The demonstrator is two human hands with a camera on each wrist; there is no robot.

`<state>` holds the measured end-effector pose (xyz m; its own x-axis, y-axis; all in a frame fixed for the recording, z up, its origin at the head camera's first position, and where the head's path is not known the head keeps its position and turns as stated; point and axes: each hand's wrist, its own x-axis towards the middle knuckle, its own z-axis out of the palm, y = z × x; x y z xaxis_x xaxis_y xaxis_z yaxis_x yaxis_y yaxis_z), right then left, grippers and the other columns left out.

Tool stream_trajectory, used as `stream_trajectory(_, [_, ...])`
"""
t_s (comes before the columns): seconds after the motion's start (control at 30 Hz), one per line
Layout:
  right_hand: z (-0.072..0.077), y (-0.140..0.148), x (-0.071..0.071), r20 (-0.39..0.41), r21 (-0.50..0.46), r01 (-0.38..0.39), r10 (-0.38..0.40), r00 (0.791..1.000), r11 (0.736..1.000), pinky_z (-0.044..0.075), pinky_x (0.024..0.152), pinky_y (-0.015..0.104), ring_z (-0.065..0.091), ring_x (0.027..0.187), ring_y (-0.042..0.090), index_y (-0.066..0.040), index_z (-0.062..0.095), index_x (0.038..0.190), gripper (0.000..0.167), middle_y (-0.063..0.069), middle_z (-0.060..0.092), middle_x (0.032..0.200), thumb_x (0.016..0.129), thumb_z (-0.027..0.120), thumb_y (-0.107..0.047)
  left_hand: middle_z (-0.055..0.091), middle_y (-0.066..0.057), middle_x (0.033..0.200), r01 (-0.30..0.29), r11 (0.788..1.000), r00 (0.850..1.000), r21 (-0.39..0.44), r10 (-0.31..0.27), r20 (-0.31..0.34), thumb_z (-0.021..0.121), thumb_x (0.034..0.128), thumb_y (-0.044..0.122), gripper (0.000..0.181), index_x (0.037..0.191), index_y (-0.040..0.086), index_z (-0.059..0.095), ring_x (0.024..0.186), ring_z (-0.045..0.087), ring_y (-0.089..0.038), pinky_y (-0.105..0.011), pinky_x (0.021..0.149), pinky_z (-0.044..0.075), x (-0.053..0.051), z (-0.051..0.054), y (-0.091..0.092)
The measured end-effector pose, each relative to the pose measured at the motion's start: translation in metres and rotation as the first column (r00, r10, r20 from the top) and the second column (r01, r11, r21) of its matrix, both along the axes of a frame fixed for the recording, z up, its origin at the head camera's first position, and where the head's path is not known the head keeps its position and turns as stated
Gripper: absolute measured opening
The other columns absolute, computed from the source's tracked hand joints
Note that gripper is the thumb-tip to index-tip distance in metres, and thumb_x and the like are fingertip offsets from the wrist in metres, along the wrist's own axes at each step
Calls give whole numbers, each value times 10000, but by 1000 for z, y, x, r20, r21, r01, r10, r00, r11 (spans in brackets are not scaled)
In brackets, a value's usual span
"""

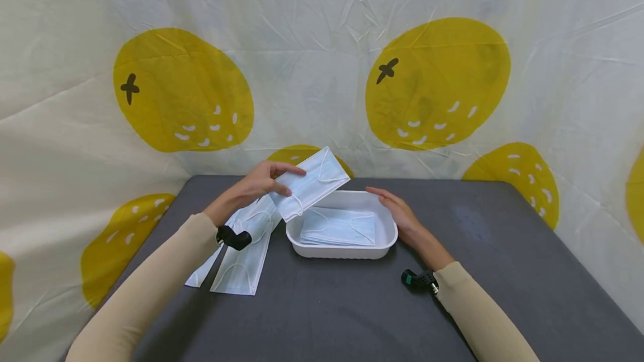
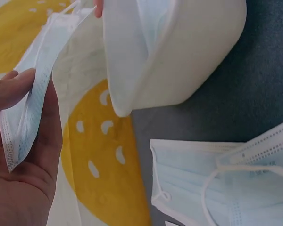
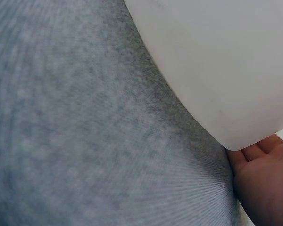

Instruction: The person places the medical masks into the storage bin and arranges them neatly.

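Observation:
In the head view my left hand (image 1: 264, 180) pinches a pale blue face mask (image 1: 317, 180) between thumb and fingers, tilted above the left side of a white plastic tub (image 1: 342, 252). The left wrist view shows this held mask (image 2: 26, 125) edge-on, slightly bent, in the left hand (image 2: 23, 188). Inside the tub lies a small stack of face masks (image 1: 342, 228) with white ear loops. My right hand (image 1: 402, 217) rests against the tub's right side with its fingers extended; the right wrist view shows its fingers (image 3: 252, 151) beside the tub's wall (image 3: 217, 94).
More face masks (image 1: 241, 270) lie overlapping on the dark grey table (image 1: 322, 317), left of the tub and partly under the left forearm. A white curtain (image 1: 312, 71) with yellow fruit prints hangs behind the table.

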<state>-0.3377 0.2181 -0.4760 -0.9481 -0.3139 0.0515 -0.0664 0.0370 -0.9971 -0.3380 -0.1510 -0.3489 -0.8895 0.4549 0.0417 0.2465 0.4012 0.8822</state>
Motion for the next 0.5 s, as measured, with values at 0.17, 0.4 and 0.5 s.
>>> stream_trajectory(0.17, [0, 0, 0, -1, -24, -11, 11, 1000, 1000, 456, 1035, 196, 396, 1490, 367, -81, 437, 1568, 458, 155, 393, 1645, 1130, 325, -151, 664, -70, 1422, 89, 996, 996, -5, -89, 26, 722, 807, -64, 526, 1310, 92, 720, 1453, 468, -242, -521, 1230, 344, -3, -3, 17])
stream_trajectory(0.4, [0, 0, 0, 10, 20, 24, -24, 1000, 1000, 435, 1069, 233, 415, 1469, 299, -117, 446, 1570, 458, 115, 391, 1648, 1137, 329, -212, 691, -20, 1382, 195, 977, 981, -88, -192, 41, 732, 789, -53, 524, 1277, 140, 748, 1385, 523, -206, -466, 1190, 401, -10, -9, 40])
stream_trajectory(0.5, [0, -1, -1, 14, 45, 37, -37, 999, 998, 414, 1124, 304, 416, 1463, 275, -122, 438, 1574, 463, 111, 384, 1653, 1139, 336, -242, 705, -29, 1357, 267, 956, 963, -122, -262, 55, 717, 785, -70, 525, 1270, 128, 751, 1376, 540, -200, -445, 1182, 419, -14, -11, 47])
